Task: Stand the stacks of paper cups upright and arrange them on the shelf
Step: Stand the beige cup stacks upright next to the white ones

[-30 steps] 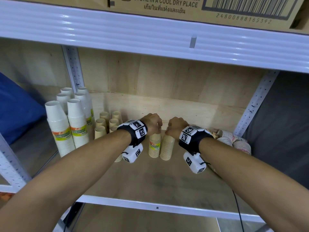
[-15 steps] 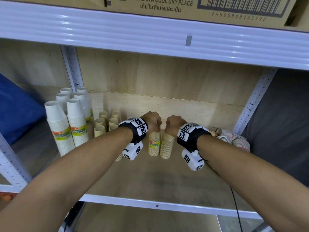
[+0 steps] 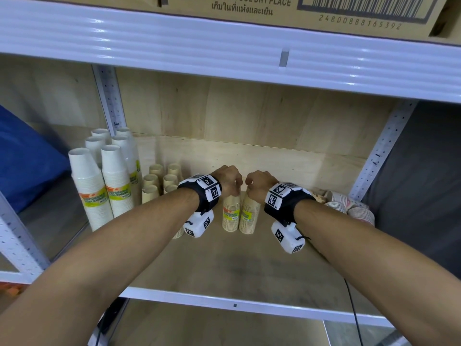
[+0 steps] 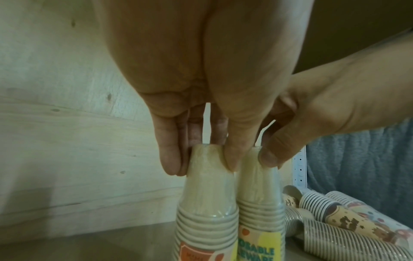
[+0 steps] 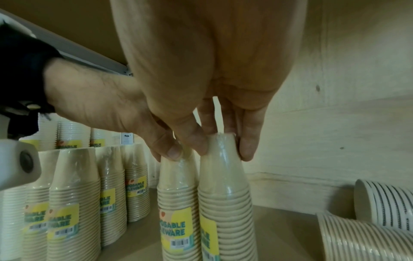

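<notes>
Two wrapped tan cup stacks stand upright and touching mid-shelf: the left stack pinched at its top by the left hand, the right stack likewise by the right hand, fingers curled round the top cups. This looks like the placing step; next, probably slide both towards the standing tan stacks to their left, then release. Beyond the right stack, patterned stacks lie toppled on the shelf.
</notes>
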Demonstrator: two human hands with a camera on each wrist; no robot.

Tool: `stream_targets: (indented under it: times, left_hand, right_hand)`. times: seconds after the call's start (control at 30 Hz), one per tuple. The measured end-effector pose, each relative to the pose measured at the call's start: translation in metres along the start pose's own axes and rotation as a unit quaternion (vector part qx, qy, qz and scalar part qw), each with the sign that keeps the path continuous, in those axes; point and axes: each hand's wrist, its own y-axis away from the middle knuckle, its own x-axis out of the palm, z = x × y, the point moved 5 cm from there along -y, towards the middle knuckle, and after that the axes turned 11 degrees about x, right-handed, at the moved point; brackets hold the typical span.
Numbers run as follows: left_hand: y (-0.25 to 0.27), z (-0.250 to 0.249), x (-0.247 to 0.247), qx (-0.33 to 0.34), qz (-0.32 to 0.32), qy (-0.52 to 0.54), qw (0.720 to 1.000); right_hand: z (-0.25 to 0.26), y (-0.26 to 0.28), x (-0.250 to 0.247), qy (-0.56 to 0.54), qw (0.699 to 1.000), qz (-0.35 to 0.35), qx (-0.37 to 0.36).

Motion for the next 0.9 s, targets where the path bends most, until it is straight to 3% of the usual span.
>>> stream_targets:
  times: [0.23,0.43,0.67,0.9]
  left_hand:
    - [0.001,-0.002,-0.001,-0.003,0.000,0.008,1.000]
    - [0.003,-0.003,-0.001,-0.004,0.002,0.010,1.000]
    - [0.004,-0.006,-0.003,0.001,0.006,0.003,1.000]
    - [0.003,-0.010,-0.005,-0.009,0.031,-0.010,0.999]
  right_hand:
    - [-0.007,0.002,-0.002,-0.036,0.997,-0.008,0.072]
    - [-0.004,-0.001,0.000,-0.034,0.998,0.013,0.051]
    - [-0.008,0.001,-0.003,-0.046,0.996,-0.012,0.071]
    - [0.002,0.000,-0.001,-0.016,0.999,0.018,0.031]
